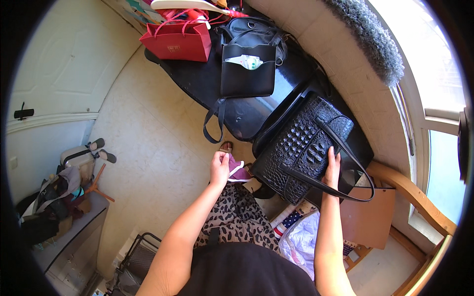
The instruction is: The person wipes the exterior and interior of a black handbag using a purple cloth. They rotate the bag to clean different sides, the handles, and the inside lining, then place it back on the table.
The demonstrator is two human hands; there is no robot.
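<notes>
My left hand (219, 168) pinches a purple cloth with white edging (237, 169) between thumb and fingers, above my lap. On the right, my right hand (332, 166) holds a black crocodile-embossed leather handbag (292, 148) at its side, the fingers along its surface. One of the bag's looped handles (348, 194) crosses my right wrist. Tilted, the handbag lies at the near end of a glossy black table (242, 118). Farther back on that table is a black flat bag (248, 79) with paper or notes showing in its front pocket; its strap hangs over the edge.
A red paper gift bag (181, 42) and a black leather backpack (251, 27) occupy the table's far end. To my right are a wooden armchair frame (414, 199), a brown board (366, 218) and white bedding (301, 236). At left, a cabinet (77, 236) bears piled clothes.
</notes>
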